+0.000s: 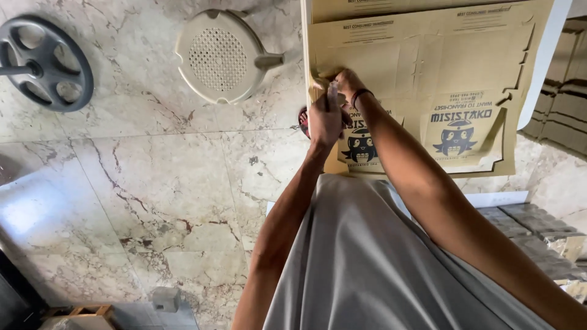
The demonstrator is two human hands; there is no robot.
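Hands meet at left edge of flat tan die-cut cardboard box blank (422,67) lying on white table (541,67). Left hand (324,119) closed, fingers pinching blank's lower-left edge. Right hand (347,82), black band at wrist, curled onto same edge, touching left hand. Round cream perforated plastic stool (220,56) just beside table on marble floor (140,183); grey spoked wheel-shaped base (44,61) well apart, far left.

Glossy marble floor (153,183), white plastic stool (220,56), grey wheel (46,61)
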